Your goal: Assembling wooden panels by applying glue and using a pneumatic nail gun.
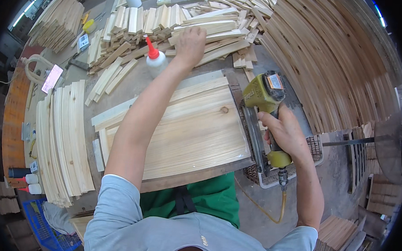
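1. The left hand (190, 44) reaches out to about twelve o'clock from the person's chest and rests, knuckles up, on a heap of short wood strips (202, 26) at the far side of the workbench (134, 82). Its fingers are curled down onto one strip, but whether they pinch it I cannot tell, since the back of the hand hides them.
2. The strip under that hand runs with its long axis roughly from eight o'clock to two o'clock, like most of its neighbours in the heap.
3. The left hand is plainly the nearer one to the strips; the right hand (287, 133) is well apart from them, at about three o'clock.
4. The right hand is wrapped tight around the grip of a yellow-green nail gun (264, 99), nose pointing away (its hose trails off below the wrist).
5. The strips are pale, bare softwood, flat and slim, cut to similar lengths and lying loosely crossed.
6. Between the hands lies a glued panel of pale boards (191, 129), with a red-capped glue bottle (155, 58) just beside the left forearm.
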A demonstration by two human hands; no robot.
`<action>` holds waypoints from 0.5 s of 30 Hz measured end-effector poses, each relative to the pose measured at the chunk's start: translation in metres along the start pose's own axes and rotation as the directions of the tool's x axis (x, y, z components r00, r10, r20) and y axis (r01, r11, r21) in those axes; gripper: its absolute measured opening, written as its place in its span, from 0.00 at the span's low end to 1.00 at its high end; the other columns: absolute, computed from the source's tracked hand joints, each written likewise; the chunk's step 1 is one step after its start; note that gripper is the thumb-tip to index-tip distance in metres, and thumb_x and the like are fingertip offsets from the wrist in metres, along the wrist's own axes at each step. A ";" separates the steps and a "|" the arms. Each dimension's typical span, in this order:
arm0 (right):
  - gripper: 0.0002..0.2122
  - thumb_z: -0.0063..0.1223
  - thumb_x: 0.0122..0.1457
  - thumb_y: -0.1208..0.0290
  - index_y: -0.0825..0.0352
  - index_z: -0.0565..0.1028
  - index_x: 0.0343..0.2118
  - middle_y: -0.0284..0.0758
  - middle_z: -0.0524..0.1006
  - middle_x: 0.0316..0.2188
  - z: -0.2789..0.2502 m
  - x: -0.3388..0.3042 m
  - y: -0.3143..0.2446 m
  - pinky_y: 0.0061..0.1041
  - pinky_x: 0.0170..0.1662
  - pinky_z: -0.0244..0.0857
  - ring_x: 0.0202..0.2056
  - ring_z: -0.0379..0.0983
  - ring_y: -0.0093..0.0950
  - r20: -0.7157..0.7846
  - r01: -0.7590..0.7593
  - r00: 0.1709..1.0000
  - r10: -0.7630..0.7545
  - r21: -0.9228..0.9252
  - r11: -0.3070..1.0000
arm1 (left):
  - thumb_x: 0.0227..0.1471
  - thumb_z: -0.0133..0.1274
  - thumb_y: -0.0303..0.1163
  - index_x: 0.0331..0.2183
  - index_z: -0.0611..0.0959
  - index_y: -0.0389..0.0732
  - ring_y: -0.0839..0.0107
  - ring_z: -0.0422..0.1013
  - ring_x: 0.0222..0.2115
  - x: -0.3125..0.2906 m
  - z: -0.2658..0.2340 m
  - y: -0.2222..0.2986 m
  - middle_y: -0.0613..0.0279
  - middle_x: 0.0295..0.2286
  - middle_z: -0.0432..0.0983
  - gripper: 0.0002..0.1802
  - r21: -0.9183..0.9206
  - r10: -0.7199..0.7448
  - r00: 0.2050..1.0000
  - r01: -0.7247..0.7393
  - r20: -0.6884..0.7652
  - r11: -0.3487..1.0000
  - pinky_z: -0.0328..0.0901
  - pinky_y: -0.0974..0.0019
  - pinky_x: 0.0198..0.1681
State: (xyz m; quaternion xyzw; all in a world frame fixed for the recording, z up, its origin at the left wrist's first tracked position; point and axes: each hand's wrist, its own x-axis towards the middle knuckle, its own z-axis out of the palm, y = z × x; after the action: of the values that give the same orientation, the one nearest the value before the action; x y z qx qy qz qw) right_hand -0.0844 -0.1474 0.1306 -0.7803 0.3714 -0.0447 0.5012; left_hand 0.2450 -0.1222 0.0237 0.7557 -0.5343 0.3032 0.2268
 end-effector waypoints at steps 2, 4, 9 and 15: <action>0.17 0.52 0.58 0.66 0.78 0.68 0.40 0.36 0.73 0.21 -0.001 0.001 0.000 0.24 0.20 0.66 0.18 0.72 0.23 0.006 -0.004 1.000 0.004 -0.006 1.000 | 0.47 0.48 0.25 0.33 0.78 0.38 0.54 0.69 0.43 0.007 0.007 -0.006 0.53 0.35 0.74 0.08 0.048 -0.025 0.999 0.022 0.048 0.999 0.67 0.53 0.42; 0.18 0.52 0.58 0.66 0.79 0.67 0.40 0.37 0.73 0.20 -0.002 0.001 0.001 0.25 0.20 0.67 0.18 0.72 0.23 0.005 0.010 1.000 -0.010 -0.041 0.999 | 0.48 0.48 0.26 0.32 0.78 0.37 0.52 0.70 0.42 0.011 0.011 -0.010 0.52 0.34 0.74 0.07 0.044 -0.056 0.997 0.053 0.059 0.998 0.68 0.52 0.42; 0.18 0.51 0.59 0.65 0.80 0.67 0.39 0.36 0.73 0.20 -0.003 0.002 0.003 0.25 0.20 0.67 0.18 0.72 0.23 0.014 0.001 1.000 -0.001 -0.029 1.000 | 0.48 0.49 0.28 0.32 0.78 0.34 0.49 0.71 0.40 0.020 0.001 -0.013 0.48 0.35 0.75 0.09 -0.023 -0.055 0.978 0.061 0.203 0.998 0.68 0.51 0.43; 0.17 0.52 0.58 0.65 0.79 0.67 0.38 0.35 0.73 0.19 -0.005 0.000 0.002 0.24 0.20 0.66 0.17 0.72 0.23 0.007 0.018 1.000 -0.018 0.003 1.000 | 0.49 0.52 0.32 0.40 0.79 0.33 0.50 0.73 0.37 0.002 -0.040 0.010 0.46 0.34 0.76 0.17 -0.151 -0.085 0.930 0.148 0.357 0.977 0.69 0.54 0.42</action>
State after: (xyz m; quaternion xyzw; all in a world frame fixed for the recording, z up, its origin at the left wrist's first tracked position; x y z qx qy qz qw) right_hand -0.0878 -0.1517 0.1313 -0.7830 0.3624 -0.0469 0.5033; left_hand 0.2269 -0.0998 0.0539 0.8050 -0.5446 0.1023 0.2119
